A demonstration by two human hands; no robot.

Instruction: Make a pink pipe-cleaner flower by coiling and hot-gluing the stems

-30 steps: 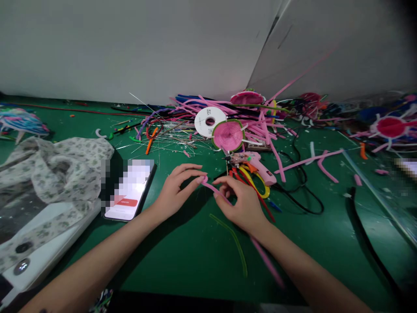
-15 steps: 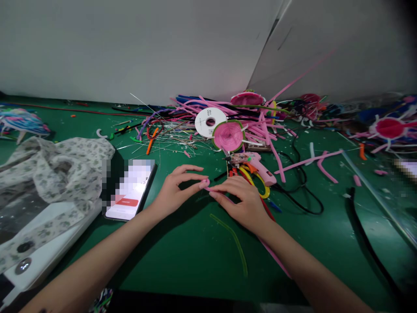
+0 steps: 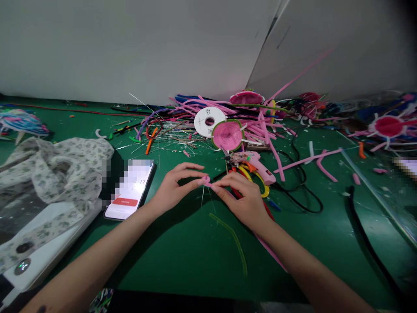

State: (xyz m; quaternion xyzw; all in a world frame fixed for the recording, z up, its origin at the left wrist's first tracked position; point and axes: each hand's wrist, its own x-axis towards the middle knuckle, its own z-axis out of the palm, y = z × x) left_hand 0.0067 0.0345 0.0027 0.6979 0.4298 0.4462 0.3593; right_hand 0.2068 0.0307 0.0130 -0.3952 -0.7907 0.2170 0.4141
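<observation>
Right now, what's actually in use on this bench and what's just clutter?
In use:
left hand
right hand
pink pipe cleaner, pinched between both hands

Lying about:
green pipe cleaner
phone
glue gun
white spool
patterned cloth

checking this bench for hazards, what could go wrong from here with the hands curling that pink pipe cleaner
1. Thin wires lie loose just beyond the left hand; fingers could get pricked.
2. The glue gun sits right behind the right hand; a backward nudge might touch its tip.
3. The pink pipe cleaner trails under the right forearm and may snag.
</observation>
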